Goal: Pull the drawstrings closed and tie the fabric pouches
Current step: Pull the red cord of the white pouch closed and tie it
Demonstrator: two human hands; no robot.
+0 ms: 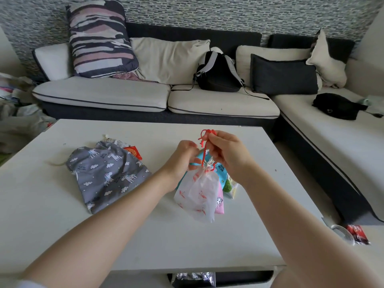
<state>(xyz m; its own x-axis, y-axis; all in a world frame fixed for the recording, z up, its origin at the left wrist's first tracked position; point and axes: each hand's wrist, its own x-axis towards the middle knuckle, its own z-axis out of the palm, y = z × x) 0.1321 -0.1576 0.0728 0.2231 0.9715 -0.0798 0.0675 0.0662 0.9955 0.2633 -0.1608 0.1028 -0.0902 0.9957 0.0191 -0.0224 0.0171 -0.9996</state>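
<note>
While my right hand pinches the red drawstring cord and holds it up, my left hand pinches the gathered neck of the white flamingo-print fabric pouch, which hangs over the white table. A grey unicorn-print fabric pouch lies flat to the left, well apart.

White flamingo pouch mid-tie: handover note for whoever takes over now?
Left hand pinches the gathered neck of the white flamingo pouch, held above the table.
Right hand grips the red drawstring, pulled up.
Done: neck cinched. Left: finish its knot.
Grey unicorn pouch lies to the left; blue pouch and pink pouch behind, state unclear.
</note>
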